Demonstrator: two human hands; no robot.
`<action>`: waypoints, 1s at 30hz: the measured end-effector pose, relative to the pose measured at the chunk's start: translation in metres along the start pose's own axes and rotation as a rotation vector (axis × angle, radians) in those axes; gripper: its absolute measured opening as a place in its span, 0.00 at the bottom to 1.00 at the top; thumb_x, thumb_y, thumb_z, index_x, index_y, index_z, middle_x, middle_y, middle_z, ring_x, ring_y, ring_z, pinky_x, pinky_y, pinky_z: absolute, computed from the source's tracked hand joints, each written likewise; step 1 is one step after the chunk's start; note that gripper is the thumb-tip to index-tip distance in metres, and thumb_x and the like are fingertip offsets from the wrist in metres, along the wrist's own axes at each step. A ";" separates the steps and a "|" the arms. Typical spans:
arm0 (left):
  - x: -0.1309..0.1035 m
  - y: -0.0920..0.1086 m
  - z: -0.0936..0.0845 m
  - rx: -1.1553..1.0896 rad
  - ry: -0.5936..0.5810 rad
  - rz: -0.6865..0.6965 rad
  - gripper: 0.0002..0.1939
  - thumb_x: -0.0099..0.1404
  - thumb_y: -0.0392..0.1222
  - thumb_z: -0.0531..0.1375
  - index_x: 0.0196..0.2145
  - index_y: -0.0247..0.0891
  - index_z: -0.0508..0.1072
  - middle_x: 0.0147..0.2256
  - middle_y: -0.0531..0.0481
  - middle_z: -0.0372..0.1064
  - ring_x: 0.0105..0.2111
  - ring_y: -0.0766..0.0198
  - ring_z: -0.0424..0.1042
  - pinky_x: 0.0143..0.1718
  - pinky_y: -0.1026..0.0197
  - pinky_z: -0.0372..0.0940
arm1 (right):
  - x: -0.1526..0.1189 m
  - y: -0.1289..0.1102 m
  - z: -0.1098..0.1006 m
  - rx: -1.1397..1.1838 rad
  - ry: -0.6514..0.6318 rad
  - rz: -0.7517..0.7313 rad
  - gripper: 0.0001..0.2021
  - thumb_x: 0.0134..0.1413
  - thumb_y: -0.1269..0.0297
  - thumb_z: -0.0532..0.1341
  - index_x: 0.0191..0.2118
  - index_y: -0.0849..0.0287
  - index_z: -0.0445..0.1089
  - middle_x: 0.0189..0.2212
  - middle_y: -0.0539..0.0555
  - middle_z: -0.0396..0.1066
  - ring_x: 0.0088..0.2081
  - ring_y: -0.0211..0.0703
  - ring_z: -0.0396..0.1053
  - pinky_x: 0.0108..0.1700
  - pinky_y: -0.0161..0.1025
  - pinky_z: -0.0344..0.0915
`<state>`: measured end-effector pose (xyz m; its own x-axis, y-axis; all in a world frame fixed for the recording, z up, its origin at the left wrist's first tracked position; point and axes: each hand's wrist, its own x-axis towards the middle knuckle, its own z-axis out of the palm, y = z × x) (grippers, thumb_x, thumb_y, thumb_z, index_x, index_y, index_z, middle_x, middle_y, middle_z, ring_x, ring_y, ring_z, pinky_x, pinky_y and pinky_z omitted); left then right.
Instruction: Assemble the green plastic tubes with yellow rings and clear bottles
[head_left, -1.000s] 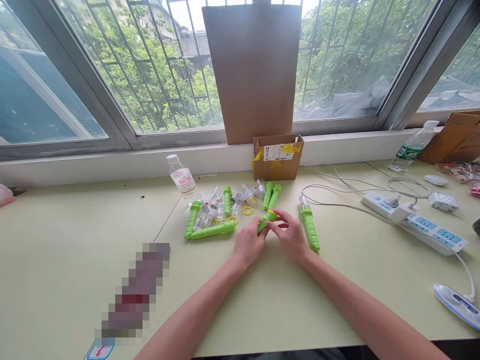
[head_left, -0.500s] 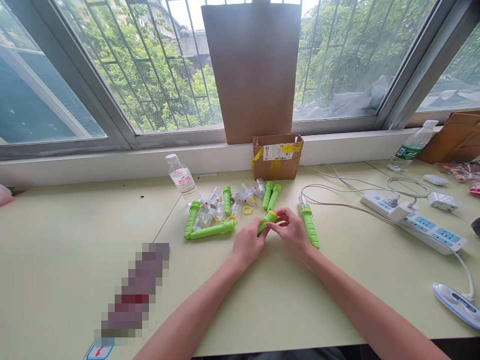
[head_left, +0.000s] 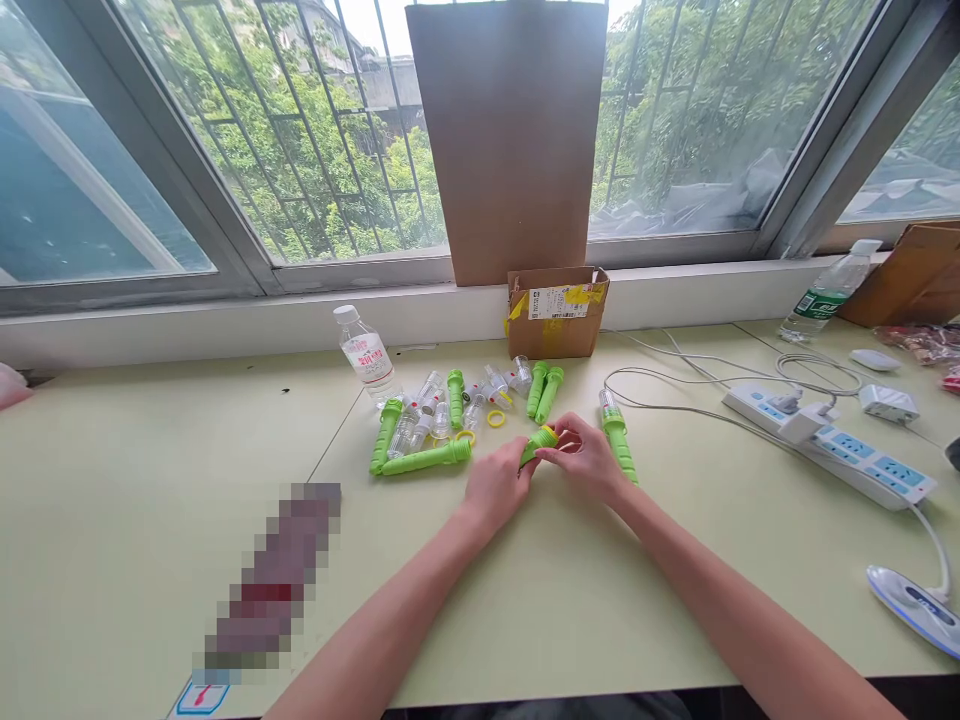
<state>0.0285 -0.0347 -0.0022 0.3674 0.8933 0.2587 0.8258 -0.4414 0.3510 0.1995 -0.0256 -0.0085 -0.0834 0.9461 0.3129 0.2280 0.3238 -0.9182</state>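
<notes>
My left hand [head_left: 495, 487] is wrapped round a green plastic flashlight-like handle [head_left: 534, 446], its wide end pointing away to the right. On that end sits a yellow ring [head_left: 550, 433], pinched by the fingers of my right hand [head_left: 589, 460]. Just right of my right hand lies another green handle [head_left: 616, 436] with a clear part on its tip. Several clear plastic caps [head_left: 405, 432] are heaped beyond my left hand, among loose yellow rings [head_left: 496, 418]. More green handles lie about the heap, one of them lengthwise [head_left: 427, 459] along its near side.
A water bottle [head_left: 367, 358] stands behind the heap, and a small cardboard box [head_left: 559, 335] is against the sill. To the right are a power strip [head_left: 832, 445], cables and a second bottle [head_left: 829, 292]. A blurred-out dark object [head_left: 274, 575] lies at the left.
Both hands stay almost in place on the green handle and its yellow ring. My right hand has shifted very slightly, and the view has moved a little.
</notes>
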 end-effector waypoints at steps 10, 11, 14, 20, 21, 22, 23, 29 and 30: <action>-0.001 0.002 -0.002 -0.051 -0.003 -0.039 0.13 0.68 0.48 0.48 0.42 0.41 0.68 0.31 0.49 0.73 0.30 0.59 0.71 0.26 0.62 0.54 | -0.001 -0.001 0.003 -0.023 0.012 -0.042 0.15 0.46 0.55 0.66 0.29 0.56 0.59 0.37 0.52 0.70 0.30 0.38 0.69 0.33 0.41 0.73; -0.001 0.002 -0.003 -0.072 -0.003 -0.049 0.14 0.68 0.49 0.48 0.43 0.41 0.68 0.30 0.49 0.72 0.29 0.59 0.71 0.26 0.62 0.54 | -0.001 -0.002 0.003 -0.026 0.016 -0.045 0.15 0.46 0.54 0.66 0.29 0.56 0.59 0.37 0.52 0.70 0.30 0.39 0.70 0.33 0.41 0.73; 0.000 0.002 -0.005 -0.160 -0.001 -0.070 0.15 0.67 0.51 0.49 0.43 0.41 0.69 0.27 0.51 0.70 0.27 0.60 0.69 0.25 0.63 0.53 | -0.001 -0.004 0.002 -0.020 0.020 -0.055 0.16 0.45 0.53 0.66 0.29 0.55 0.59 0.38 0.52 0.70 0.31 0.40 0.70 0.32 0.42 0.74; 0.003 0.005 -0.009 -0.470 -0.012 -0.128 0.16 0.64 0.54 0.53 0.37 0.39 0.72 0.24 0.54 0.67 0.23 0.65 0.64 0.24 0.65 0.53 | 0.001 -0.007 0.002 0.009 0.035 -0.055 0.18 0.43 0.49 0.66 0.30 0.55 0.60 0.35 0.52 0.68 0.33 0.42 0.71 0.30 0.41 0.74; 0.003 0.005 -0.009 -0.538 -0.024 -0.138 0.17 0.64 0.54 0.53 0.37 0.39 0.72 0.23 0.54 0.67 0.23 0.66 0.63 0.24 0.65 0.54 | 0.001 -0.007 0.002 0.017 0.030 -0.051 0.18 0.43 0.50 0.66 0.30 0.55 0.60 0.35 0.52 0.68 0.33 0.42 0.71 0.29 0.40 0.74; 0.004 0.005 -0.009 -0.607 -0.043 -0.152 0.18 0.63 0.56 0.53 0.36 0.38 0.72 0.22 0.54 0.66 0.22 0.67 0.62 0.23 0.66 0.54 | 0.001 -0.007 0.002 0.026 0.025 -0.046 0.18 0.43 0.50 0.67 0.31 0.55 0.60 0.35 0.52 0.67 0.33 0.42 0.71 0.29 0.40 0.74; 0.005 0.005 -0.009 -0.673 -0.068 -0.170 0.20 0.62 0.57 0.53 0.36 0.37 0.72 0.22 0.54 0.65 0.21 0.68 0.62 0.22 0.66 0.54 | 0.001 -0.006 0.002 0.035 0.022 -0.040 0.19 0.43 0.50 0.67 0.31 0.55 0.60 0.34 0.51 0.67 0.33 0.42 0.71 0.28 0.39 0.73; 0.008 0.003 -0.010 -0.930 -0.211 -0.263 0.24 0.59 0.62 0.55 0.35 0.36 0.70 0.22 0.56 0.63 0.13 0.74 0.55 0.14 0.68 0.49 | 0.002 -0.007 0.002 0.064 0.011 -0.011 0.20 0.42 0.49 0.67 0.31 0.55 0.59 0.32 0.50 0.66 0.34 0.43 0.71 0.25 0.35 0.70; 0.008 0.003 -0.011 -0.951 -0.225 -0.272 0.24 0.59 0.62 0.55 0.35 0.36 0.70 0.22 0.56 0.63 0.13 0.75 0.55 0.13 0.68 0.49 | 0.001 -0.007 0.002 0.070 0.008 -0.007 0.19 0.42 0.49 0.67 0.31 0.56 0.60 0.32 0.50 0.66 0.34 0.43 0.72 0.26 0.35 0.70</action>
<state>0.0293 -0.0298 0.0107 0.3706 0.9256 -0.0774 0.2463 -0.0176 0.9690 0.1957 -0.0266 -0.0019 -0.0773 0.9439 0.3210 0.1595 0.3296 -0.9306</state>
